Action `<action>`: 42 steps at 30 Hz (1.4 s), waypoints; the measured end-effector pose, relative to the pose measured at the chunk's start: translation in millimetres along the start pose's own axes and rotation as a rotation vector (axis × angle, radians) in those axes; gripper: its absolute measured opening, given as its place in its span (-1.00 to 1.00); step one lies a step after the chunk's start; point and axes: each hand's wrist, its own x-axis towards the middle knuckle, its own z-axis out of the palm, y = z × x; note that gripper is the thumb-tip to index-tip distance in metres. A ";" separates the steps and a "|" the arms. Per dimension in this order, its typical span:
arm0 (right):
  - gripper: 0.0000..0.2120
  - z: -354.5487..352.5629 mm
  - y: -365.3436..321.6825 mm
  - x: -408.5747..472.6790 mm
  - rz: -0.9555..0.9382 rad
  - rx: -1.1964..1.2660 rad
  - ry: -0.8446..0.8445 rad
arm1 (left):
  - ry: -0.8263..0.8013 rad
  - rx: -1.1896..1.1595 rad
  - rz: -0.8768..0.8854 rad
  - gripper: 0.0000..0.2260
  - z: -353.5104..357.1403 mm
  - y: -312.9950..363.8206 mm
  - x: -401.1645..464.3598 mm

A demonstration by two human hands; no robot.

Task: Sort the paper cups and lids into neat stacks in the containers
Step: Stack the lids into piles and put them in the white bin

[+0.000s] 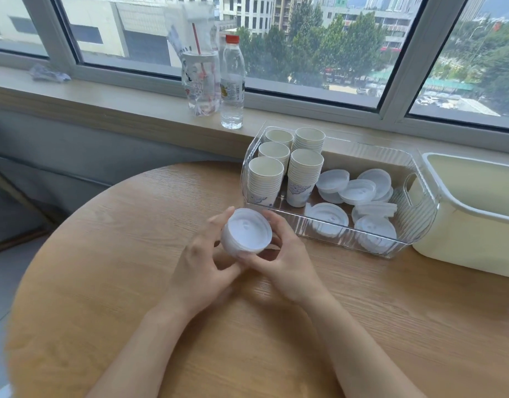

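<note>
Both hands, left hand (203, 262) and right hand (282, 262), grip a lid stack (246, 232) just beside the clear container's (319, 225) near wall, bare table (103, 254) leftward

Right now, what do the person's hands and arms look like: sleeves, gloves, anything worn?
Both bare: the left hand and right hand wear no gloves, rings or watch that I can see. The forearms are uncovered right to the frame's bottom edge, no sleeves in view. No markings or straps.

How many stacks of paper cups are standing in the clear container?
5, all at the left end of the clear container: three down the left wall, two beside them. None seems hidden.
</note>
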 end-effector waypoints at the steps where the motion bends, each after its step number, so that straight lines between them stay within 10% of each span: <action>1: -0.19 6.3 0.7 2.7 -0.006 -0.029 -0.003 | -0.011 0.010 -0.014 -0.21 -4.9 -4.8 -0.6; 20: -0.16 20.7 -8.2 19.2 -0.055 -0.285 0.012 | 0.035 0.320 -0.009 -0.25 -23.7 -15.3 9.4; 32: -0.86 -131.0 -19.7 26.1 -0.114 -0.547 0.306 | 0.039 0.233 0.268 -0.49 65.7 63.0 52.7; 42: -0.64 -158.4 -2.4 72.5 0.158 -0.896 -0.074 | 0.110 0.250 0.278 -0.61 132.5 56.0 92.7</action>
